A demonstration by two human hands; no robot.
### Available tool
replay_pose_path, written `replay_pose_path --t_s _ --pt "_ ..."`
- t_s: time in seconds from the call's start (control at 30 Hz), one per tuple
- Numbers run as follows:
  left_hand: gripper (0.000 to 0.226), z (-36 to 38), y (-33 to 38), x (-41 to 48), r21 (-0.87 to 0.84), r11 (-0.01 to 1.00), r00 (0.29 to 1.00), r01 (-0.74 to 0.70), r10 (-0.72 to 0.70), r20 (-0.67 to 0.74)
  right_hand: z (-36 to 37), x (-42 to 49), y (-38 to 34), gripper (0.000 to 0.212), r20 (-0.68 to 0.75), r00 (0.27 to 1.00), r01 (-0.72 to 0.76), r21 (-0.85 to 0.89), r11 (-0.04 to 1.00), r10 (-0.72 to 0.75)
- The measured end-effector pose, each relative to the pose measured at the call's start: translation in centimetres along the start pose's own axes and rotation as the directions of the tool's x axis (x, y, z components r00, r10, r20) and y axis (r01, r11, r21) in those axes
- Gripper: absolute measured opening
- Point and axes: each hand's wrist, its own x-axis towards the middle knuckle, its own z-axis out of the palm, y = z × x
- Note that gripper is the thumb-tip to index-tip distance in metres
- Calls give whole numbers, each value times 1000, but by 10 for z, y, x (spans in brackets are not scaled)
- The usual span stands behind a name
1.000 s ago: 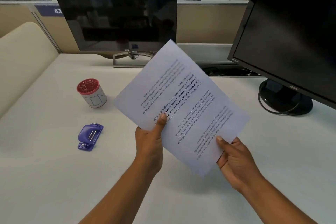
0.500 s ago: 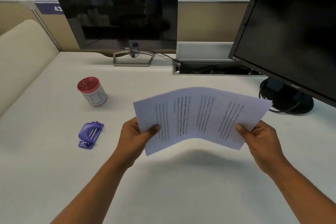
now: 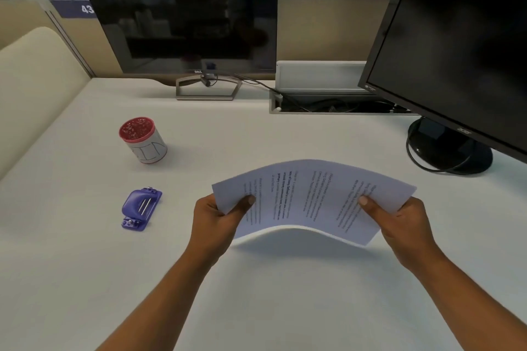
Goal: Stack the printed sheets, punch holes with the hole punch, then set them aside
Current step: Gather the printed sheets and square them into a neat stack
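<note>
Risk noted: the printed sheets (image 3: 313, 199) are held bowed upward above the table (image 3: 256, 308). If the bow is not released, edges may be left misaligned and holes punched unevenly. Each short end is pinched by one of the hands, left hand (image 3: 216, 216) and right hand (image 3: 399, 222), thumbs on top. The hole punch (image 3: 141, 208) is seen lying apart to the left.

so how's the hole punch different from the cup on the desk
The hole punch is purple and lies low and flat; the cup is white with a red top and stands upright, taller. The hole punch sits nearer the person, the cup farther back. Both rest on the desk, untouched.
</note>
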Motion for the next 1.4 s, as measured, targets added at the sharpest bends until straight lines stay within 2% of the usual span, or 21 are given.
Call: replay_pose_path --t_s 0.1,0.17,0.27,0.4,0.47,0.53,0.6,0.67,0.73,0.77,0.87,0.93,1.03,1.23,1.4 --pt "25 0 4 1 -13 999 999 -48 48 11 -1 2 -7 18 15 999 28 -21 999 -28" --pt "14 0 3 -1 -32 999 1000 -24 24 2 -1 2 -6 18 39 999 14 -28 1000 -13" --pt "15 4 -6 -5 -52 998 1000 30 -30 4 1 -2 2 23 53 998 -20 -95 995 26" --pt "14 12 -12 -10 -89 992 993 93 -99 -62 4 -7 15 53 9 995 -94 -178 979 98" --pt "13 17 -13 -11 -127 985 985 116 -130 -110 6 -8 21 67 -73 984 -174 -176 969 163" --pt "14 23 -9 -12 -195 972 975 130 -161 -153 10 -12 24 82 -179 946 -297 -134 945 272" --pt "13 28 -7 -13 -272 952 965 140 -193 -177 17 -19 26 85 -223 900 -390 -33 920 373" --pt "10 34 -6 -15 -347 925 955 153 -229 -189 25 -32 27 84 -155 868 -448 168 878 472" --pt "10 41 -5 -20 -431 884 939 179 -285 -195 32 -41 25 91 -39 863 -467 322 824 504" --pt "11 44 -5 -22 -472 861 928 191 -315 -199 35 -43 23 89 11 869 -466 355 810 495" --pt "12 53 -4 -31 -565 798 896 210 -388 -215 46 -46 13 47 100 887 -448 423 788 450" --pt "14 58 -3 -36 -590 776 879 223 -422 -222 50 -45 7 31 107 897 -430 433 792 429" --pt "19 62 -3 -41 -603 761 870 240 -444 -215 53 -41 2 26 75 912 -394 432 811 403" --pt "44 52 -1 -44 -586 770 885 252 -428 -181 49 -30 0 26 -4 923 -355 375 856 384" --pt "48 17 -10 -34 -520 776 885 357 -460 -79 34 -17 6 27 37 928 -365 297 883 371"
